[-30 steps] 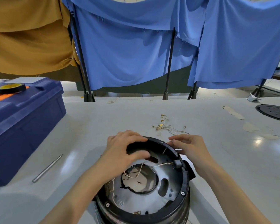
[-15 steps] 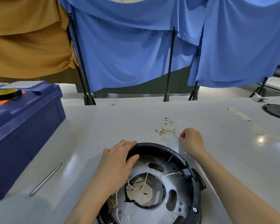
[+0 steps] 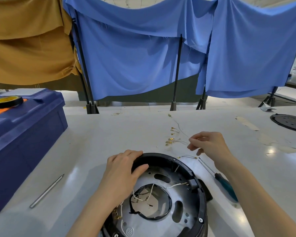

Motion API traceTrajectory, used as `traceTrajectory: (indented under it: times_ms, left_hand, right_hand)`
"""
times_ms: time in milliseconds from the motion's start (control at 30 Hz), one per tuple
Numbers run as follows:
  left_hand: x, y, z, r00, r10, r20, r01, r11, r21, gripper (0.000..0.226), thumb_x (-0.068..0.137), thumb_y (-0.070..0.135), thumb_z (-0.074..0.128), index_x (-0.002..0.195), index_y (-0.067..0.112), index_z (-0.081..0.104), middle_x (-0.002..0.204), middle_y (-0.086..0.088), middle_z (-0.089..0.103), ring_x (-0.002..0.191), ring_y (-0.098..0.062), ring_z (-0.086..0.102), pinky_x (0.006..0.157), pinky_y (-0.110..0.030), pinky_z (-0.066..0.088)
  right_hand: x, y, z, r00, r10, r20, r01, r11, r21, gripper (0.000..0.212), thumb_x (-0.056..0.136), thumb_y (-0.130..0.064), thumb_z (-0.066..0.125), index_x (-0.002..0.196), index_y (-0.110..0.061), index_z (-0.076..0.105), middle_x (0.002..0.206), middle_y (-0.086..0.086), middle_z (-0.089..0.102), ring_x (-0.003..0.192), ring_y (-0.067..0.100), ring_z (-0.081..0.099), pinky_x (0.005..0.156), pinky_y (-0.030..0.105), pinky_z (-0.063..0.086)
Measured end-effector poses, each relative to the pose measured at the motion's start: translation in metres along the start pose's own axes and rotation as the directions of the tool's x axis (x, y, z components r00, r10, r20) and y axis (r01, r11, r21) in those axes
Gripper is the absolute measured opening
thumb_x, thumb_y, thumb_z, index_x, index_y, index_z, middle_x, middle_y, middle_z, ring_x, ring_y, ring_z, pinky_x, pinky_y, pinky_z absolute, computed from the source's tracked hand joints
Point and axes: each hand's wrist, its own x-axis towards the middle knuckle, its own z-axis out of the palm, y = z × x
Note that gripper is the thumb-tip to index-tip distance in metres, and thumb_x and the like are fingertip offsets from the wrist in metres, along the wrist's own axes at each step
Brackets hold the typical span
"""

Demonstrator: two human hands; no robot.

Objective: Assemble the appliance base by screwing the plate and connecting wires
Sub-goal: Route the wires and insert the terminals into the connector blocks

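Our left hand (image 3: 121, 170) grips the rigid base (image 3: 161, 156) by its rim. Our right hand (image 3: 208, 144) pinches a limp wire (image 3: 182, 142); we'd hold it near the terminal.

One person, seen as 2 arms only. L hand (image 3: 121, 170) & R hand (image 3: 210, 144) bare, fingers slim. L forearm (image 3: 96, 207) & R forearm (image 3: 256, 199) bare too, up to btm frame edge; wrists narrow.
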Motion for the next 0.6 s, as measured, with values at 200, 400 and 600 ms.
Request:
traceTrajectory:
  times_ms: [200,400,600]
  left_hand:
    - [-0.003,0.020,-0.005,0.980,-0.101,-0.169,-0.020,0.805,-0.594,0.046,0.079,0.032,0.076,0.123,0.032,0.063,0.089,0.013,0.070,0.074,0.000,0.063,0.067,-0.011,0.046]
    - [-0.009,0.035,-0.003,0.962,-0.104,-0.253,-0.117,0.679,-0.725,0.015,0.090,0.031,0.061,0.095,0.026,0.075,0.074,0.002,0.069,0.064,-0.012,0.064,0.072,-0.016,0.052]
    - [-0.014,0.034,-0.005,0.947,-0.125,-0.297,-0.127,0.703,-0.699,0.015,0.092,0.017,0.063,0.085,0.020,0.076,0.071,0.000,0.068,0.064,-0.012,0.065,0.071,-0.022,0.054]
  right_hand:
    - [-0.031,-0.021,0.005,0.963,-0.112,0.246,0.078,0.987,0.142,0.006,0.085,0.001,0.071,0.085,0.007,0.071,0.072,0.026,0.069,0.051,0.025,0.059,0.044,0.025,0.043]
    - [-0.050,-0.027,0.016,0.901,-0.121,0.416,0.113,0.993,0.045,0.006,0.083,0.003,0.071,0.078,0.005,0.073,0.063,0.020,0.067,0.045,0.018,0.053,0.044,0.023,0.040]
    - [-0.055,-0.028,0.012,0.904,-0.140,0.405,0.137,0.990,0.036,0.007,0.084,-0.009,0.074,0.079,-0.004,0.077,0.071,0.014,0.072,0.057,0.018,0.063,0.053,0.022,0.047]
